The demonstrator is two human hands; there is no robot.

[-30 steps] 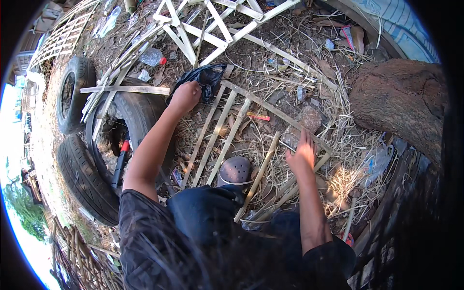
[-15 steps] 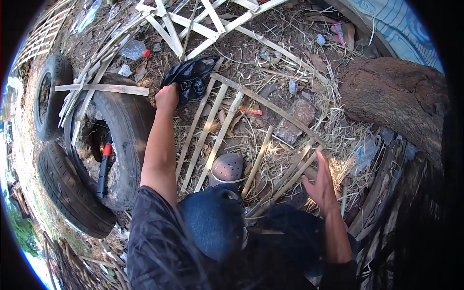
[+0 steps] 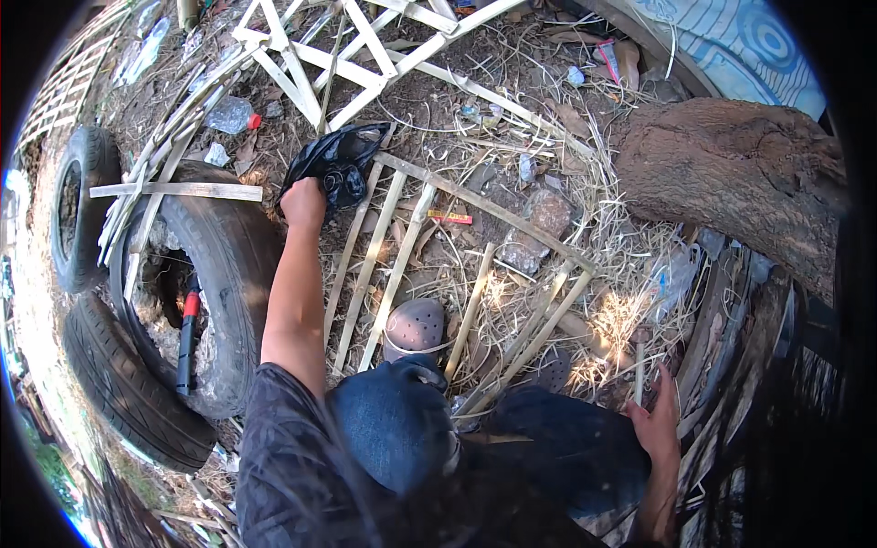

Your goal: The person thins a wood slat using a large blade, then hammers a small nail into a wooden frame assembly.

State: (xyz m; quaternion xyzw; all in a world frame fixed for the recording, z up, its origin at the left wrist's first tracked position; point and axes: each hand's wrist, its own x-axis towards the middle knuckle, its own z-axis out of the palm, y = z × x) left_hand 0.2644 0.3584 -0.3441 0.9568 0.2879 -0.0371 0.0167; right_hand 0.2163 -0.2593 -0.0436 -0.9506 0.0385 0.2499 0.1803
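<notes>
My left hand [image 3: 303, 203] is closed at the near edge of a crumpled black plastic bag [image 3: 340, 166]; its fingertips are hidden. Lower right, my right hand [image 3: 658, 420] is empty, thumb and fingers apart. Just beside it stands a slim pale stick with a darker crosswise head, resembling a small hammer [image 3: 640, 352]. Between my arms lies a frame of pale wooden or bamboo slats [image 3: 395, 260], with a long crosspiece [image 3: 493, 210] along its far side. Several slats run from it toward my legs and my clog [image 3: 416, 326].
Old tyres [image 3: 228, 274] stand at left, a black-and-red tool [image 3: 189, 333] inside one. Lattice slats [image 3: 365, 78] lie at the far side. A thick trunk [image 3: 722, 187] bounds the right. A stone [image 3: 539, 228], plastic bottle [image 3: 233, 115] and straw litter the ground.
My right hand has moved from the crosspiece's right end down and right, near the hammer-like tool. My left hand stays at the bag. The whole view has shifted slightly.
</notes>
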